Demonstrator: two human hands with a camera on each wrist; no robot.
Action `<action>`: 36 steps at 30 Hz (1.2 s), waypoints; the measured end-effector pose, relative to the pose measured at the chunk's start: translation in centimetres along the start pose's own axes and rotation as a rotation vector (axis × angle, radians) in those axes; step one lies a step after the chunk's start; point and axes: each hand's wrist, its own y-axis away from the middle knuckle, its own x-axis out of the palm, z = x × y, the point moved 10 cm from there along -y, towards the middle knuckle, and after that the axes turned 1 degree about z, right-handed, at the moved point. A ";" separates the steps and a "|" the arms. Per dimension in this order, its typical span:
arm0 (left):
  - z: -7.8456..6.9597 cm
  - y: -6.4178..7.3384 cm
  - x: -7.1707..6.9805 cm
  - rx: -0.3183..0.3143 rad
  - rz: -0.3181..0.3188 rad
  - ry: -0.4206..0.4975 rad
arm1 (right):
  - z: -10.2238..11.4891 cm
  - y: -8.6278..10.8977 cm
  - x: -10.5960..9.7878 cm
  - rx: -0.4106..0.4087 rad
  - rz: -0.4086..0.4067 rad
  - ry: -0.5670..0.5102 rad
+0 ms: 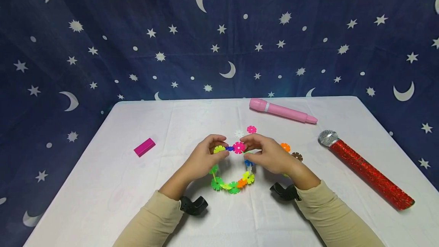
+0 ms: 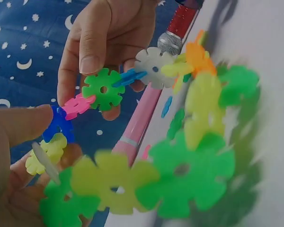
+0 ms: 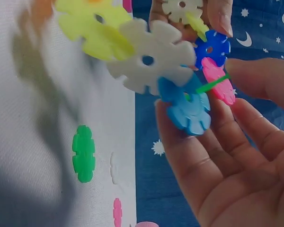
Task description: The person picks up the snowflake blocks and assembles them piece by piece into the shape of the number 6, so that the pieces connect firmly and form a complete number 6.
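A loop of linked plastic snowflake discs [image 1: 234,187], in green, yellow, orange, white, blue and pink, is held up between both hands. My left hand [image 1: 204,156] pinches its left part, thumb by the dark blue disc [image 2: 58,126] and fingers behind the yellow disc [image 2: 46,153]. On the other side my right hand [image 1: 272,154] pinches the loop at the green disc [image 2: 104,90]; that disc is edge-on in the right wrist view, beside the light blue disc [image 3: 187,106]. Between the hands, the pink disc [image 1: 239,147] joins the dark blue one and the green one.
Loose discs lie on the white table, among them a pink disc [image 1: 251,129], an orange disc [image 1: 285,147] and a brown disc [image 1: 297,156]. A magenta block [image 1: 144,147] is at left. Behind lies a pink microphone-shaped toy [image 1: 284,111]; at right, a red glittery microphone [image 1: 370,174].
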 end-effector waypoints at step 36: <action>0.2 0.0 -1.0 -0.027 -0.018 -0.035 | 1.7 0.0 -0.2 -0.095 -0.082 0.072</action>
